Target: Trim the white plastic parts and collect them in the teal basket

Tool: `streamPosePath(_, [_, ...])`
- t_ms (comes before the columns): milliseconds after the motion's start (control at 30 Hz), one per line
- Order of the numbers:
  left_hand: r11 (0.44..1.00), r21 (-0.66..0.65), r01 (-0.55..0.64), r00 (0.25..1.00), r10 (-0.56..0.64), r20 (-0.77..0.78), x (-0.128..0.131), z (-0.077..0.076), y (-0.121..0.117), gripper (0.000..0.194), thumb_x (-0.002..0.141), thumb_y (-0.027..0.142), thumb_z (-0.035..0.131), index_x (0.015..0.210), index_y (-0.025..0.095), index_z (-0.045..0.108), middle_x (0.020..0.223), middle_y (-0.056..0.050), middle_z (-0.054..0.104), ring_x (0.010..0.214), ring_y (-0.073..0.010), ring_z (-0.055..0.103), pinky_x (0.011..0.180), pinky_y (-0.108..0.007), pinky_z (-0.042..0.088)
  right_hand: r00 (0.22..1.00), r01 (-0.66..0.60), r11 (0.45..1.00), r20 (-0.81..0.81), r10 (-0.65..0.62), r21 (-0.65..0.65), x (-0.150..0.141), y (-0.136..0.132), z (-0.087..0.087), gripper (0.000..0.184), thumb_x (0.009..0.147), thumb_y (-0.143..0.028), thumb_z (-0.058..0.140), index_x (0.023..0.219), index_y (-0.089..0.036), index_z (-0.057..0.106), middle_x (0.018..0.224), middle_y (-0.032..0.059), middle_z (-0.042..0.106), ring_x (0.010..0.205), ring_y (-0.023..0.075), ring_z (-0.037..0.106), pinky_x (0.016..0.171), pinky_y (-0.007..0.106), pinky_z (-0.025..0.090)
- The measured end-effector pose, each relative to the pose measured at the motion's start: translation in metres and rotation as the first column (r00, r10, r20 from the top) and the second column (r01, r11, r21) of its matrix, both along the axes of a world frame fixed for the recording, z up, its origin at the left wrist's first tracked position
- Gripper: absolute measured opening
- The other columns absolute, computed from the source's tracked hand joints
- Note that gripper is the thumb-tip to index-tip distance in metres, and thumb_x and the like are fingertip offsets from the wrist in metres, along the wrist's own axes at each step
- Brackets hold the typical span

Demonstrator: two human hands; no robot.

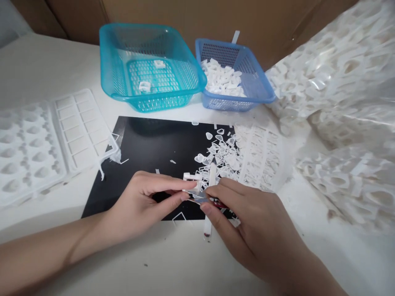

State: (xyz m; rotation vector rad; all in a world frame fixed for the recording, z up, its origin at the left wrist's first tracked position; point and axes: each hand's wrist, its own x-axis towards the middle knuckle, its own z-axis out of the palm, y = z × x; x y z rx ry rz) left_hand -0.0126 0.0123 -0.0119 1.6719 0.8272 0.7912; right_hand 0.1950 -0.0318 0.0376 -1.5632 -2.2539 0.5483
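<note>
A small white plastic part point(189, 176) with a square opening is pinched between the thumb and fingers of my left hand point(145, 201), just above the black mat point(148, 144). My right hand point(253, 222) is closed around a craft knife point(200, 199) whose thin blade points left. The blade lies at the near edge of the part; whether it touches is hard to see. Most of the knife's handle, with some red on it, is hidden in my right fingers. Under that hand lies a white stick-like tool point(207, 226) with a dark end.
White trimmings point(226, 154) are heaped on the mat's right side. Behind stand a teal basket point(154, 98) with two white parts and a blue basket point(257, 84) with many small pieces. White moulded trays point(74, 131) lie left. A clear bag point(339, 78) of white parts bulges at right.
</note>
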Motion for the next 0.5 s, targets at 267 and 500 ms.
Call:
streamPosePath(267, [0.996, 0.092, -0.008, 1.000, 0.008, 0.000, 0.0024, 0.0034, -0.0007, 0.032, 0.084, 0.005, 0.065, 0.108, 0.023, 0.075, 0.087, -0.002, 0.079, 0.068, -0.0144, 0.071, 0.058, -0.021, 0.054, 0.998, 0.047, 0.997, 0.029, -0.049, 0.064, -0.0042, -0.0017, -0.0024, 0.021, 0.092, -0.029, 0.050, 0.080, -0.021, 0.065, 0.068, -0.0012, 0.060, 0.052, 0.0127, 0.056, 0.045, 0.028, 0.027])
streamPosePath(500, [0.993, 0.113, 0.012, 1.000, -0.013, 0.013, 0.0025, 0.0036, -0.0009, 0.038, 0.083, 0.003, 0.064, 0.112, 0.027, 0.073, 0.088, 0.000, 0.079, 0.069, -0.0131, 0.071, 0.059, -0.020, 0.054, 0.997, 0.075, 0.996, -0.005, -0.075, 0.055, -0.0050, -0.0005, -0.0048, 0.020, 0.090, -0.027, 0.052, 0.077, -0.021, 0.066, 0.065, -0.0017, 0.060, 0.053, 0.0117, 0.055, 0.047, 0.027, 0.028])
